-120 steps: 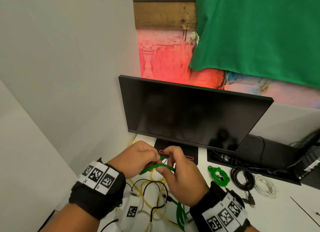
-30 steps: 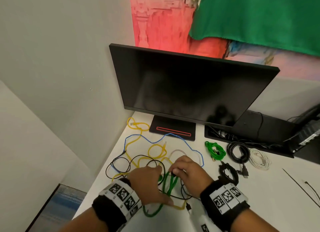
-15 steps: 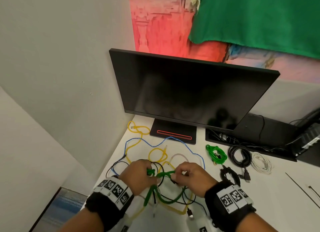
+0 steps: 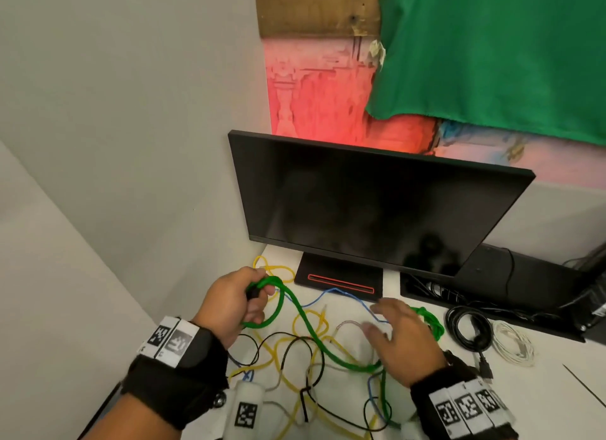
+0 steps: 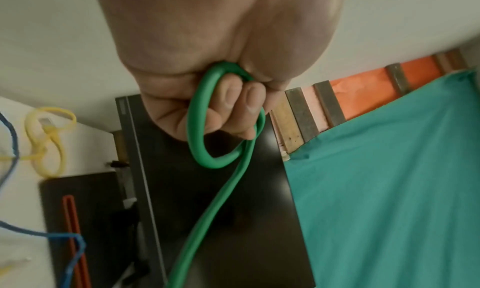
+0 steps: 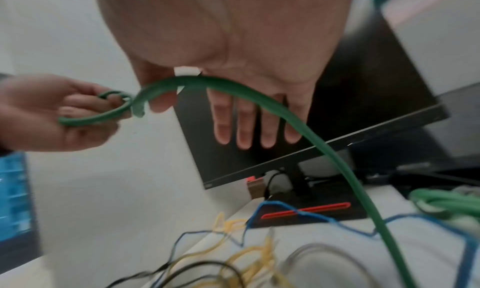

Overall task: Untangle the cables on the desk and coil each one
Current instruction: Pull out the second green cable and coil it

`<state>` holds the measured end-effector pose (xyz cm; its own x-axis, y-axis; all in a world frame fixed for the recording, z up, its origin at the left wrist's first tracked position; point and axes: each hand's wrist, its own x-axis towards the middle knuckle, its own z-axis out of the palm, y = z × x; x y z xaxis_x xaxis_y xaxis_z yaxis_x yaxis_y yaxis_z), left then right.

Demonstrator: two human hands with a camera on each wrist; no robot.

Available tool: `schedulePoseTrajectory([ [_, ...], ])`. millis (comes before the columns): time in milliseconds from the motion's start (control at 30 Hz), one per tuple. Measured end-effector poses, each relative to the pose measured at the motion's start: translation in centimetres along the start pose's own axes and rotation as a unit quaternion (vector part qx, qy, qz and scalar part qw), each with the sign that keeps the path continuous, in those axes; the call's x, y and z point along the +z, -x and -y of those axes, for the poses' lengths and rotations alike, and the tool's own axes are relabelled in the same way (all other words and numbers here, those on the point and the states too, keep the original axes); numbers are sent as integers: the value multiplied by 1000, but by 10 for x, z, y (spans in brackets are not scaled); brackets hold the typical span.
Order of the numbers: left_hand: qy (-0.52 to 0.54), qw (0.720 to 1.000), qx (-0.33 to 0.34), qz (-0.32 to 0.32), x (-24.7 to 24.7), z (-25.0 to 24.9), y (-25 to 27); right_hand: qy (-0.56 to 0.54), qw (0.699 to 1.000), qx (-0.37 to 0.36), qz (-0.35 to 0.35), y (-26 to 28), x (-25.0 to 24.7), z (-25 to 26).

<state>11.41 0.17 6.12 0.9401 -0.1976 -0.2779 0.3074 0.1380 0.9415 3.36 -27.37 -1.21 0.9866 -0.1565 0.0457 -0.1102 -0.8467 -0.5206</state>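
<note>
A thick green cable (image 4: pixel 305 321) runs from my left hand (image 4: pixel 236 303) down across the tangle to the desk's near edge. My left hand grips a small loop of it (image 5: pixel 205 132), fingers curled round, raised near the monitor base. My right hand (image 4: pixel 398 338) hovers flat with straight fingers (image 6: pixel 244 126) over the tangle, holding nothing; in the right wrist view the green cable (image 6: pixel 298 124) passes in front of its palm. Yellow (image 4: pixel 308 318), blue (image 4: pixel 341 293) and black (image 4: pixel 278 338) cables lie tangled on the white desk (image 4: pixel 541 393).
A black monitor (image 4: pixel 370 206) stands at the back on a base with a red stripe (image 4: pixel 341 283). Coiled green (image 4: pixel 433 323), black (image 4: pixel 469 329) and white (image 4: pixel 515 346) cables lie to the right. A wall closes the left side; a black tray (image 4: pixel 492 288) sits behind.
My left hand rose up and back toward the monitor base with the green cable's loop. My right hand let go of the cable and opened flat, moving right.
</note>
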Motion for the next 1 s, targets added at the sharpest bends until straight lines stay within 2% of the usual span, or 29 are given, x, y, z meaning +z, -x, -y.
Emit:
schedulePoseTrajectory([
  [33,19,1000,-3,16,5,-2,2,-35,997,-39,48,2,-3,14],
  [100,59,997,-19,38,11,-8,4,-89,978,-67,177,10,-1,35],
  [133,77,996,-29,41,13,-11,4,-136,965,-70,215,13,1,40],
  [200,113,992,-43,37,10,-15,4,-289,930,-27,224,22,4,41],
  [267,145,989,-33,23,3,-25,4,-413,897,3,159,25,-1,40],
  [300,152,988,-36,14,2,-27,3,-425,897,-11,118,26,-3,36],
  [367,152,988,-29,8,1,-28,5,-313,943,-91,62,29,-2,32],
  [433,130,992,-11,3,4,-25,7,-115,973,-192,54,31,1,42],
  [500,86,996,11,8,13,-20,11,-26,968,-240,73,32,-1,58],
  [567,19,999,37,26,24,-14,14,-60,958,-272,63,31,-8,77],
  [633,-59,995,62,52,33,-8,19,-144,952,-266,39,27,-20,94],
  [767,-146,980,95,96,43,-4,31,-201,946,-233,-105,10,-35,111],
  [933,-102,987,66,101,52,-4,39,-130,940,-214,-232,-2,-27,111],
  [1000,-10,990,47,134,57,-5,41,-150,939,-194,-241,-3,-22,110],
])
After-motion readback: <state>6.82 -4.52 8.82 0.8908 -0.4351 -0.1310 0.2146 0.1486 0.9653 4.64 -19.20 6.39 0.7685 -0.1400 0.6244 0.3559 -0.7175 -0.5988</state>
